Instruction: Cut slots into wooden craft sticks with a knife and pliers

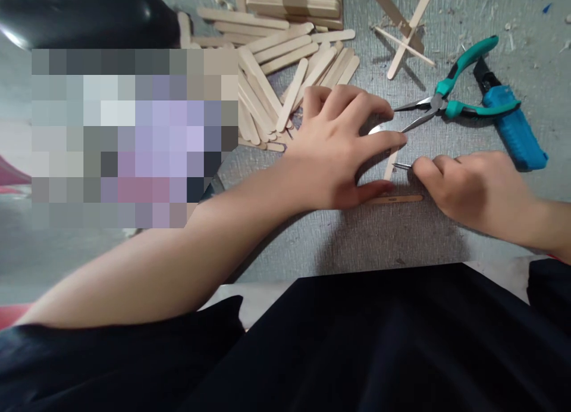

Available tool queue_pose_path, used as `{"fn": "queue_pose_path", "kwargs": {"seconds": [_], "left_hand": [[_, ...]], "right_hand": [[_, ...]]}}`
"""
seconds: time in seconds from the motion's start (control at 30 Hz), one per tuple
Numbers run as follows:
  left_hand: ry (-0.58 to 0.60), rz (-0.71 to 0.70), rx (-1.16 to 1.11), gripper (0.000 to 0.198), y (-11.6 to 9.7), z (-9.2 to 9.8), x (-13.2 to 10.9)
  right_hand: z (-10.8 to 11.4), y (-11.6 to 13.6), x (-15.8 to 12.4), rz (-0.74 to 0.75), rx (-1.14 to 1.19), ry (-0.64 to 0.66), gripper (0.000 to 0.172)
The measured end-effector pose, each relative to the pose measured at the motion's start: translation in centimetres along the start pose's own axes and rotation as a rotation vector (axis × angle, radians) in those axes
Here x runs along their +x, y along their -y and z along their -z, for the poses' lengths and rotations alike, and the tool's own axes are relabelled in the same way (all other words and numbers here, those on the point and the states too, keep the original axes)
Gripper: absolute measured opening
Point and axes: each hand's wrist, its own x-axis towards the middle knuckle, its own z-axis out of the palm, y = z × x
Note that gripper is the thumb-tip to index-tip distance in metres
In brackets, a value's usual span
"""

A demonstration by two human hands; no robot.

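My left hand [345, 141] spreads over the table with its index fingertip and thumb at the two ends of a pale wooden craft stick [391, 164], holding it in place. My right hand [470, 189] is closed around a slim tool with a pointed metal tip [402, 166]; the rest of the tool is hidden in the fingers. That tip meets the craft stick between my left thumb and index finger. A darker, marked stick [398, 199] lies just below, partly under my left thumb.
Green-handled long-nose pliers [437, 103] lie open beyond my hands, beside a blue-handled cutter [515, 126]. Crossed sticks [404, 45] stand farther back. Loose craft sticks [292, 94] and a stacked bundle [294, 2] are at the upper middle. A shiny black object [89, 13] sits upper left, above a blurred patch.
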Motion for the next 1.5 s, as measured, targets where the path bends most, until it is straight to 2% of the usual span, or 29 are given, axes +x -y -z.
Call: {"fn": "queue_pose_path", "kwargs": {"seconds": [0.1,0.2,0.37,0.57,0.7,0.8,0.93,1.07,1.3,1.4,1.5], "left_hand": [[-0.007,-0.083,0.089,0.074,0.1,-0.3,0.0],[0.001,-0.060,0.086,0.072,0.2,-0.5,0.2],[-0.013,-0.021,-0.001,0.062,0.3,-0.8,0.5],[-0.089,-0.037,-0.057,0.067,0.7,-1.6,0.3],[-0.129,-0.019,-0.133,0.082,0.9,-2.0,0.2],[-0.121,0.034,-0.167,0.081,0.8,-2.0,0.1],[-0.128,0.040,-0.159,0.081,0.6,-1.9,-0.1],[-0.130,0.054,-0.157,0.073,0.5,-1.9,-0.1],[-0.132,0.024,-0.128,0.075,0.0,-1.8,0.0],[-0.106,-0.008,-0.006,0.079,-0.3,-1.7,-0.1],[-0.100,-0.034,0.056,0.087,-0.3,-1.8,0.0]], "right_hand": [[0.5,0.3,0.0,-0.032,-0.079,0.064,0.038],[1.1,0.3,0.1,-0.028,-0.111,0.058,0.041],[2.4,-0.1,0.3,0.079,-0.184,0.024,0.045],[4.1,0.2,0.3,0.081,-0.158,0.034,0.043],[4.4,0.6,0.4,0.083,-0.252,0.134,0.042],[4.5,0.6,0.5,0.091,-0.296,0.197,0.047],[4.5,0.4,0.6,0.095,-0.279,0.217,0.049],[3.7,0.2,0.2,0.058,-0.250,0.159,0.041],[-0.5,-1.1,-0.7,0.018,-0.217,-0.117,0.038],[-1.5,-1.6,-0.5,-0.008,-0.189,-0.159,0.041],[-1.4,-1.7,-0.3,-0.014,-0.187,-0.160,0.045]]}}
